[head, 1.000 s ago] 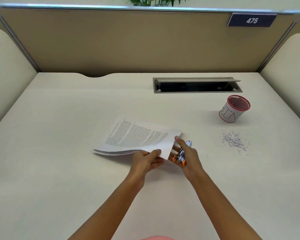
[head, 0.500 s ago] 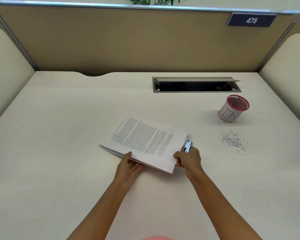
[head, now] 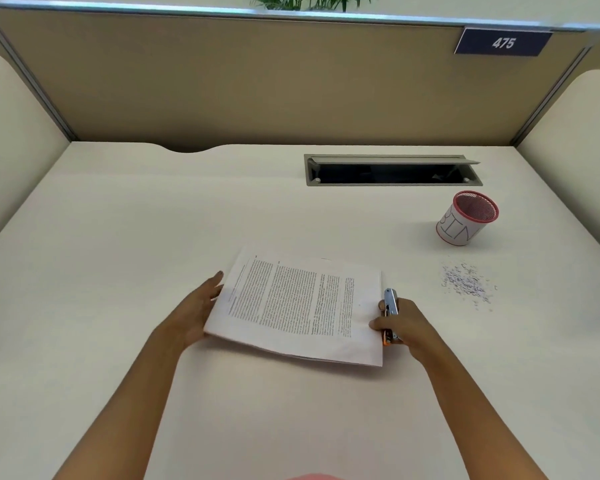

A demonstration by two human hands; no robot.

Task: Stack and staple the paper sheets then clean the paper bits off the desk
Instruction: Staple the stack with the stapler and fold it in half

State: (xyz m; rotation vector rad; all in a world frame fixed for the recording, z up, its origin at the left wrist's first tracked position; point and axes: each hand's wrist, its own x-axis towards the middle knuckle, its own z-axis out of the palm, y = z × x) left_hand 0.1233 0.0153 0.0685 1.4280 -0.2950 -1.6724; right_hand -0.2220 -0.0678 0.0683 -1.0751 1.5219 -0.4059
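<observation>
A stack of printed paper sheets (head: 298,306) lies on the cream desk (head: 118,254) in front of me. My left hand (head: 194,313) touches the stack's left edge, fingers fairly straight. My right hand (head: 404,323) grips a silver and orange stapler (head: 391,308) at the stack's right edge. A scatter of small paper bits (head: 466,284) lies on the desk to the right of the stapler.
A small white cup with a red mesh rim, lettered BIN (head: 466,218), stands beyond the paper bits. A grey cable slot (head: 392,169) with its flap up is set into the desk at the back. Beige partition walls close in three sides.
The stack turned and settled flat on the desk. My left hand slid from the stack's near right corner to its left edge. My right hand stayed beside the right edge with the stapler.
</observation>
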